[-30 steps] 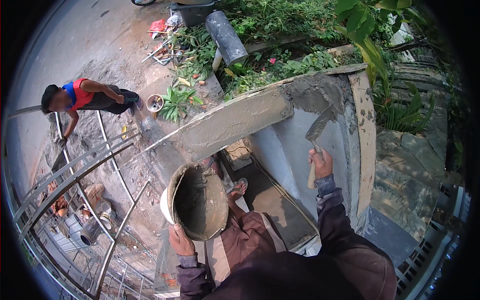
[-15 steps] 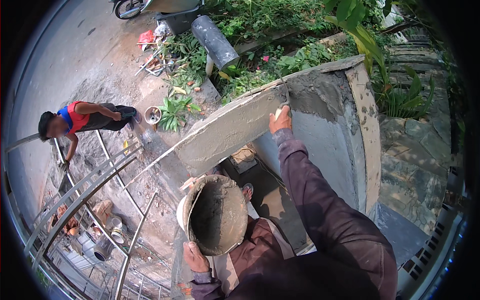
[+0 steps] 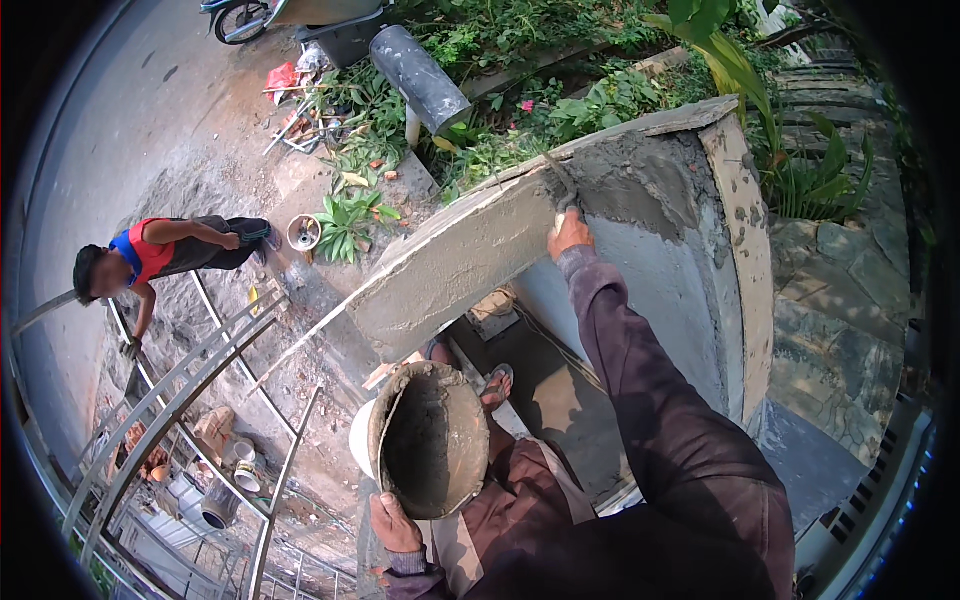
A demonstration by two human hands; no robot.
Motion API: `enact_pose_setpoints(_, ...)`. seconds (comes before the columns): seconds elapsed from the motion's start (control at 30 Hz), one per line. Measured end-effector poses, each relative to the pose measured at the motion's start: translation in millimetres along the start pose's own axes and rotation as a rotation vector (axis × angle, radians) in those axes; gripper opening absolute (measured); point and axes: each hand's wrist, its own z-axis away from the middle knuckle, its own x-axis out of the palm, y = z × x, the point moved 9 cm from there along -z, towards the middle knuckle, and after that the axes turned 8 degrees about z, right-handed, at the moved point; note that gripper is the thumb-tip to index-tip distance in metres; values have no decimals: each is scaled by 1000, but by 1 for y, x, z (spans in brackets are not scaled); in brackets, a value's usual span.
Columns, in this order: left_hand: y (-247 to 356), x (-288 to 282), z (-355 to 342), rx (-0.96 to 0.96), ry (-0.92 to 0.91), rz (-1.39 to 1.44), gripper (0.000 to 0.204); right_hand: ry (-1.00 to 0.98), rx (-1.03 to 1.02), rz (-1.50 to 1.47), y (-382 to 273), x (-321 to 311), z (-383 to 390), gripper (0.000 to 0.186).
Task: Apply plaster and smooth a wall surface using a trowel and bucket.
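Note:
My left hand [image 3: 395,522] grips the near rim of a bucket [image 3: 440,440] coated inside with wet grey mortar; it is tilted so its mouth faces me. Stretched ahead, my right hand [image 3: 571,235] is closed round the pale handle of a trowel [image 3: 566,190]. The trowel's grey blade lies against the upper part of a low wall, at the corner where two faces meet. Wet dark mortar [image 3: 640,190] covers the top of the right face, with pale bare surface below it. The left face [image 3: 450,265] carries a lighter, smoother coat.
A person [image 3: 170,250] in a red and blue top bends over at the left, one hand by a metal frame [image 3: 165,410]. A small bucket [image 3: 304,232] stands near that person's feet. A grey cylinder [image 3: 420,80] and plants lie behind the wall; a stone path [image 3: 840,330] runs right.
My right hand and the trowel have shifted slightly along the wall's corner, and the trowel's angle differs a little. My left hand still holds the bucket. The whole view has shifted slightly.

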Motion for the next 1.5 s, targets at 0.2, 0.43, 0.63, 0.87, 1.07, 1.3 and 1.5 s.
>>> enact_pose_setpoints(0.2,2,-10,-1,-13,39,-4,40,259,-351,-146,-68,-36,47,33)
enact_pose_setpoints(0.43,3,-7,0,17,53,19,36,175,-195,-135,-38,-12,35,37)
enact_pose_setpoints(0.63,6,0,-2,7,3,10,35,178,-287,-124,-25,-9,29,55)
enact_pose_setpoints(0.87,5,18,1,45,-37,-48,36,-44,134,-422,49,50,32,49)
enact_pose_setpoints(1.07,20,11,11,113,-23,-96,37,-282,341,-884,65,33,73,34)
enact_pose_setpoints(1.3,16,17,18,189,-13,-97,34,-142,520,-867,121,43,147,34)
enact_pose_setpoints(1.5,16,20,23,123,-40,-26,34,-3,-61,-575,67,15,107,18)
